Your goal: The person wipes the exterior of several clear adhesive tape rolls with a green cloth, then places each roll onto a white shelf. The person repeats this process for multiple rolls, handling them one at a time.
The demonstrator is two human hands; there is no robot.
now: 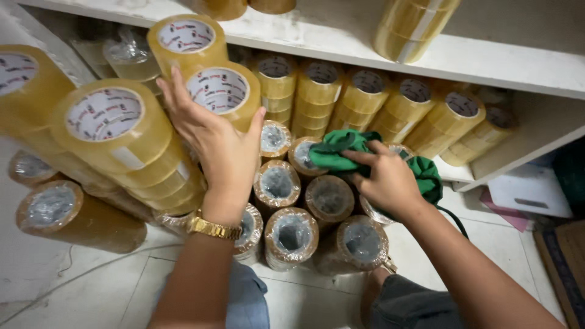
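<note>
My left hand (210, 143), with a gold watch on its wrist, rests flat with fingers spread against a leaning stack of clear tape rolls (222, 91). In my right hand (384, 176) I grip a bunched green cloth (341, 149) and press it on the tops of upright brown tape stacks (292, 234) wrapped in film. More stacks of tape rolls (116, 131) lean to the left of my left hand.
A white shelf (512, 61) runs along the top, with rows of tape stacks (365, 103) under it and another stack (414, 27) on it. A white box (530, 192) and a pink sheet lie at right on the tiled floor (97, 280). My knees show at the bottom.
</note>
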